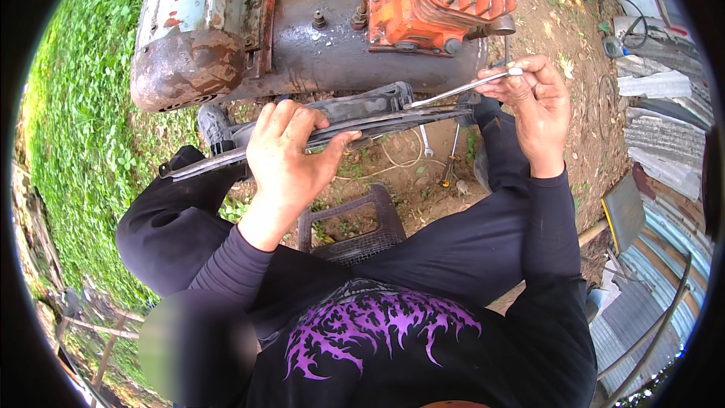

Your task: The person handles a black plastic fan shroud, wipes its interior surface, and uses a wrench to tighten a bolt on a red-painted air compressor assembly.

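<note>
A long, narrow black part (355,113), seen nearly edge-on, lies across above my knees. My left hand (291,147) grips its middle-left stretch, fingers over the top and thumb stretched along the near side. My right hand (532,106) pinches a slim silver wrench (461,89) near its outer end, between thumb and fingers. From there the wrench slants down to the left, its far end at the right half of the black part; whether it sits on a bolt there is too small to tell.
Just beyond stands an air compressor with a dark tank (317,53), rusty grey motor (189,30) and orange pump head (442,7). On the dirt between my legs lie another wrench (427,141), a screwdriver (451,159) and a thin cord. A black plastic seat (377,215) is beneath me. Corrugated sheets (664,128) lie right.
</note>
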Action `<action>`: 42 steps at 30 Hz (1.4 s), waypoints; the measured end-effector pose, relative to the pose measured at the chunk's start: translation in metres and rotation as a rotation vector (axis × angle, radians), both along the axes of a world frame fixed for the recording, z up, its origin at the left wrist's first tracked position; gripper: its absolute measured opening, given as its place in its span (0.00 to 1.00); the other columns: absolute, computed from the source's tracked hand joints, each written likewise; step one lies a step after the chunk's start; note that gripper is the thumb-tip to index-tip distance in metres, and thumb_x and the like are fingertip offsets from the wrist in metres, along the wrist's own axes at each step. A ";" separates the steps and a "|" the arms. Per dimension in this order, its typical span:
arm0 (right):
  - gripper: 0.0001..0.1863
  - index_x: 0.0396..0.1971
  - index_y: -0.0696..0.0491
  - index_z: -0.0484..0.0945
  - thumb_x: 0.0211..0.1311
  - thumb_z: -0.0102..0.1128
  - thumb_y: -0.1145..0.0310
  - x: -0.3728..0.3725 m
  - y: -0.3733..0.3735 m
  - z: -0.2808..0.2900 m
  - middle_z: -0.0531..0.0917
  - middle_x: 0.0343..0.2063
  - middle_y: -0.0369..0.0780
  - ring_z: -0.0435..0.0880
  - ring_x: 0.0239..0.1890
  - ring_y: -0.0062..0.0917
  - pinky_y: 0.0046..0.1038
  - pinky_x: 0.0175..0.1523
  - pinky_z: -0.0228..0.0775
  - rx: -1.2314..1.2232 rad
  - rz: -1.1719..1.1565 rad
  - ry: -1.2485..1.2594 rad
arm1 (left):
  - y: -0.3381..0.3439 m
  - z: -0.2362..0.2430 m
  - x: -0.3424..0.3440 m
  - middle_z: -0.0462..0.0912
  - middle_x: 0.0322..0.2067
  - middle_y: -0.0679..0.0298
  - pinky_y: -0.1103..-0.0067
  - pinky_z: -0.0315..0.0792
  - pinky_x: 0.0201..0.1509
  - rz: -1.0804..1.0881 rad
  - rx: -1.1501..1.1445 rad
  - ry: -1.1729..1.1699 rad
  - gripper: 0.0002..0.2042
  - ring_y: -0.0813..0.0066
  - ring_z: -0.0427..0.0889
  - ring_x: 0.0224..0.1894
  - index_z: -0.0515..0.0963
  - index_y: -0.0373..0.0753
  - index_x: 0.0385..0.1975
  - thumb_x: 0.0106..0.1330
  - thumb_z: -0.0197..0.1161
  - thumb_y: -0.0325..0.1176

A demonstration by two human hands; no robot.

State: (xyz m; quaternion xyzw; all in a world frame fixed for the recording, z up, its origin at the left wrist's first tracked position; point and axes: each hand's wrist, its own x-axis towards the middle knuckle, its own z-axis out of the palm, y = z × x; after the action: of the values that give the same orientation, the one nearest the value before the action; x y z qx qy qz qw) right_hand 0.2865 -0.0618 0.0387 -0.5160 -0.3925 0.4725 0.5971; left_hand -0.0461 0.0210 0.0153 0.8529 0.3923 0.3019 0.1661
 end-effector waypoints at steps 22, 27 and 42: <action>0.02 0.47 0.58 0.73 0.81 0.55 0.78 0.017 0.001 -0.004 0.89 0.44 0.51 0.92 0.51 0.40 0.44 0.58 0.88 -0.010 0.109 -0.060 | -0.001 0.001 -0.002 0.78 0.28 0.63 0.67 0.72 0.36 -0.001 -0.032 -0.004 0.22 0.59 0.78 0.30 0.76 0.41 0.26 0.44 0.90 0.36; 0.03 0.47 0.58 0.73 0.80 0.55 0.80 0.009 0.002 0.000 0.89 0.43 0.50 0.92 0.52 0.39 0.43 0.58 0.88 0.029 0.137 -0.083 | -0.003 0.001 -0.002 0.78 0.28 0.63 0.67 0.72 0.36 0.000 -0.034 -0.013 0.22 0.59 0.78 0.30 0.76 0.41 0.26 0.44 0.90 0.36; 0.11 0.38 0.47 0.88 0.53 0.72 0.70 -0.126 0.040 0.023 0.84 0.31 0.36 0.88 0.35 0.32 0.35 0.37 0.82 0.381 0.242 -1.002 | -0.016 -0.026 -0.011 0.72 0.36 0.69 0.75 0.68 0.40 0.142 -0.259 -0.246 0.39 0.75 0.68 0.34 0.62 0.42 0.51 0.42 0.85 0.26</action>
State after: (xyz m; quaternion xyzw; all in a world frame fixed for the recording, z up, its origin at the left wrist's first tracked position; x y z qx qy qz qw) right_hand 0.1606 -0.0223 0.0621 -0.5117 -0.7639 0.1546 0.3615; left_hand -0.0568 0.0052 -0.0107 0.7512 0.4638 0.3617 0.2996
